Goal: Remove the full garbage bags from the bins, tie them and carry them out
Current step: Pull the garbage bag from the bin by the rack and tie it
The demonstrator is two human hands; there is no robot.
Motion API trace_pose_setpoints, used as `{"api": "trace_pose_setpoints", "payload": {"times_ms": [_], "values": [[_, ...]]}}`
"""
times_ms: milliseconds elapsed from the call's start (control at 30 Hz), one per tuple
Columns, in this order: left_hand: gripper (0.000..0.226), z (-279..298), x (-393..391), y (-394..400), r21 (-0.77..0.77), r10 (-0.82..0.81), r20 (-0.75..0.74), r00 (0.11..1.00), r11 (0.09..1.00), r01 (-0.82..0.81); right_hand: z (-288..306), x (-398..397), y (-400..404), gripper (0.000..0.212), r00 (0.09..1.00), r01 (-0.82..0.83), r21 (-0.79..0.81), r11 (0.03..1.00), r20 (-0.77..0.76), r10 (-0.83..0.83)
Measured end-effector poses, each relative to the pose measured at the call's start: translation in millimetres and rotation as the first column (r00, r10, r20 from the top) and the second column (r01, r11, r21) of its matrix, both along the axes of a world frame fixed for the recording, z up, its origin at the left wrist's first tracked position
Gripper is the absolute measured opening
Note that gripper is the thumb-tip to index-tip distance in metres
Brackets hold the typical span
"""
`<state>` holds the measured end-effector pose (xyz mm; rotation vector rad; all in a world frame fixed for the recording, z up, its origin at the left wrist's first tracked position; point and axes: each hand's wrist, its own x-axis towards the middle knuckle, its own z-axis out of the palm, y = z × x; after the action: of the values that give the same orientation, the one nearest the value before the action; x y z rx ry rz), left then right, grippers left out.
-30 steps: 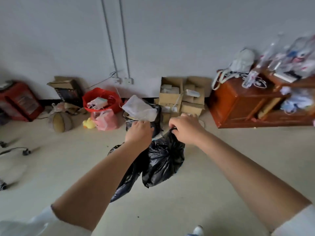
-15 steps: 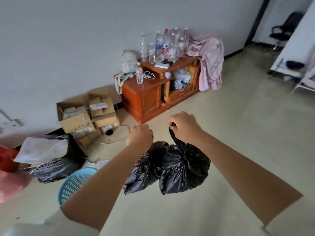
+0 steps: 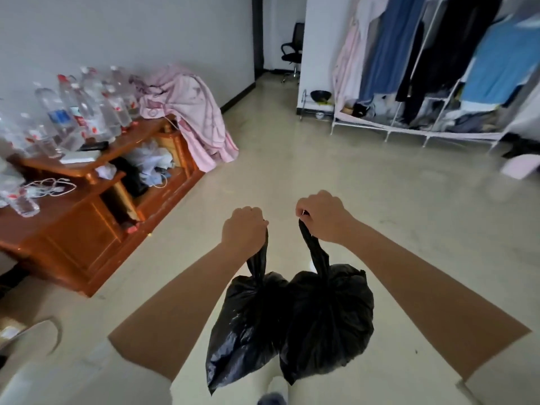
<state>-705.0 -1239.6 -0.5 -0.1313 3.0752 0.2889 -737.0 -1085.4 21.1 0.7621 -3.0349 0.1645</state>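
Two tied black garbage bags hang in front of me above the floor, touching each other. My left hand grips the twisted neck of the left bag. The right bag is fuller and rounder, and my right hand grips its neck. Both fists are held at about the same height, a short gap apart. No bin is in view.
A wooden cabinet with several plastic bottles and a pink cloth stands at the left. A clothes rack fills the right back. Bare beige floor runs ahead to a doorway with an office chair.
My view has swung right, away from the boxes and bins by the wall, toward the open floor and doorway. Both hands keep their grip on the bags, which now hang lower.
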Motion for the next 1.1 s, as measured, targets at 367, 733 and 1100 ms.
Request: {"api": "trace_pose_setpoints", "payload": {"times_ms": [367,733,1100], "values": [[0.036,33.0,-299.6,166.0,-0.033,-0.423,0.094,0.901,0.903,0.428,25.7,-240.6,172.3,0.029,0.882,0.442,0.066,0.894,0.15,-0.447],[0.036,39.8,-589.0,338.0,-0.067,-0.44,-0.028,0.897,0.897,0.438,32.0,-508.7,347.7,0.028,0.85,0.526,-0.079,0.847,0.085,-0.52],[0.035,57.3,-846.5,539.6,-0.06,-0.53,-0.053,0.846,0.848,0.527,48.9,-753.4,557.2,0.023,0.77,0.636,-0.146,0.757,0.051,-0.637]]}}
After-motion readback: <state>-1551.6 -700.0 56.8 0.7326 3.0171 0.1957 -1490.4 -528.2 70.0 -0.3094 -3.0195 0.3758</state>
